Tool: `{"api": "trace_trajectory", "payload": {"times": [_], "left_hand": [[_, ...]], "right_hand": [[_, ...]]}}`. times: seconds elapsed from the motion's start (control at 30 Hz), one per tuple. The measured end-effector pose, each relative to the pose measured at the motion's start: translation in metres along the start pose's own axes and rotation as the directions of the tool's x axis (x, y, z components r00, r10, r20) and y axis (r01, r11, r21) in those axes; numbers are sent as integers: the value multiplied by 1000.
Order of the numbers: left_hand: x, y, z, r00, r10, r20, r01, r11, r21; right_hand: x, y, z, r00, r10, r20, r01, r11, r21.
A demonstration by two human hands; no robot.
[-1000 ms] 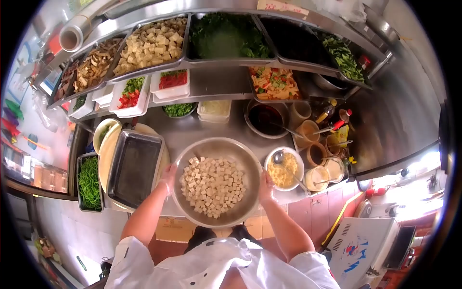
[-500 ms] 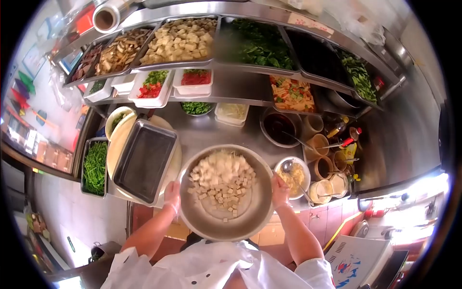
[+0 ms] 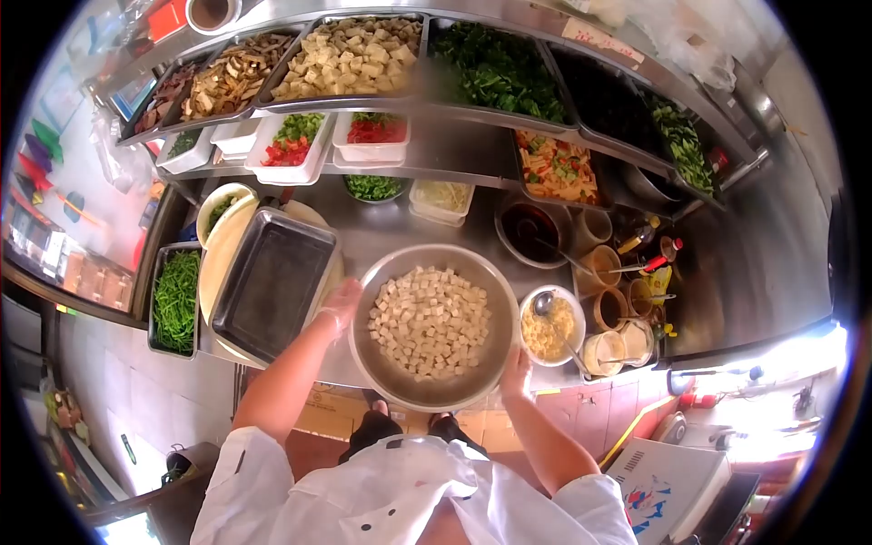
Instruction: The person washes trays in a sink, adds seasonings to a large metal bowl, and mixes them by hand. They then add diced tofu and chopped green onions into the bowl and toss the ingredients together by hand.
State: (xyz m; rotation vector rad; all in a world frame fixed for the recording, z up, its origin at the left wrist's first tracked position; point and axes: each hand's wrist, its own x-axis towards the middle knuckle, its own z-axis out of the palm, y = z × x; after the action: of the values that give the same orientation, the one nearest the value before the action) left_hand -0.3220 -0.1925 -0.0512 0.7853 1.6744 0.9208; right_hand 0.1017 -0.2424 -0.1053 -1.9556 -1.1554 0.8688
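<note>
A wide metal bowl (image 3: 361,338) holds many small pale cubes (image 3: 427,322) that look like tofu, spread fairly evenly over its bottom. My left hand (image 3: 340,307), in a thin clear glove, grips the bowl's left rim. On the lower right rim is my right hand (image 3: 516,374), also closed on the edge, its fingers partly hidden beneath the bowl. Just left of the bowl, an empty rectangular metal tray (image 3: 277,282) rests tilted on a round pale board (image 3: 227,263). Close to my right hand stands a white bowl of minced yellowish food (image 3: 545,336) with a spoon in it.
A pan of dark sauce (image 3: 531,232) and several seasoning tubs (image 3: 604,263) stand at the right. Green beans (image 3: 175,300) fill a tray at far left. Above the counter, a shelf (image 3: 454,136) carries trays of tofu cubes (image 3: 354,56), leafy greens (image 3: 495,73) and chopped peppers (image 3: 292,141).
The bowl has moved forward, away from my body, over the counter's edge. The cubes, blurred and heaped toward the far side before, now lie spread out. My right hand sits lower on the rim.
</note>
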Motion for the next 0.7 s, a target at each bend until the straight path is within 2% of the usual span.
{"api": "trace_trajectory", "payload": {"times": [0.1,0.13,0.17,0.2,0.23,0.27,0.3,0.37,0.4,0.47,0.5,0.57,0.6,0.63,0.7], "left_hand": [[34,-95,-13,992,123,-20,-122,992,40],[2,-76,-10,992,112,-51,-106,988,112],[-11,-85,-14,993,92,-74,-82,988,131],[-19,-114,-9,983,39,-179,-30,998,52],[-31,-137,-8,975,-53,-218,63,997,38],[-55,-124,0,959,-196,-206,208,977,39],[-68,-130,19,938,-149,-313,123,987,-103],[-92,-100,34,930,-289,-227,187,903,-386],[-98,-87,40,919,-316,-237,191,880,-435],[-95,-59,46,894,-369,-253,190,826,-531],[-89,-45,40,905,-357,-233,195,832,-520],[-69,-20,25,927,-325,-186,192,839,-509],[-55,-11,20,916,-333,-222,204,866,-456],[-39,-1,12,905,-337,-260,215,889,-404],[-12,23,-17,951,-245,-189,210,960,-187]], "right_hand": [[-52,6,-14,922,307,236,-370,877,307],[-54,-7,-22,938,269,219,-319,916,243],[-50,-24,-29,951,229,209,-267,948,176],[-42,-36,-30,961,190,203,-215,971,108],[-11,-26,-23,976,106,188,-133,982,136],[26,-21,-14,985,19,169,-47,985,165],[49,-45,-13,968,-9,252,-23,992,123],[93,-117,-17,906,-46,421,29,999,45],[107,-134,-15,861,-53,507,57,998,8],[139,-109,21,849,-113,517,168,984,-62],[146,-97,31,844,-146,517,225,970,-95],[126,-111,30,898,-56,436,100,992,-77],[118,-118,27,918,-14,396,45,997,-69],[121,-115,27,924,-9,383,5,1000,11],[125,-102,29,933,12,360,-80,981,176]]}}
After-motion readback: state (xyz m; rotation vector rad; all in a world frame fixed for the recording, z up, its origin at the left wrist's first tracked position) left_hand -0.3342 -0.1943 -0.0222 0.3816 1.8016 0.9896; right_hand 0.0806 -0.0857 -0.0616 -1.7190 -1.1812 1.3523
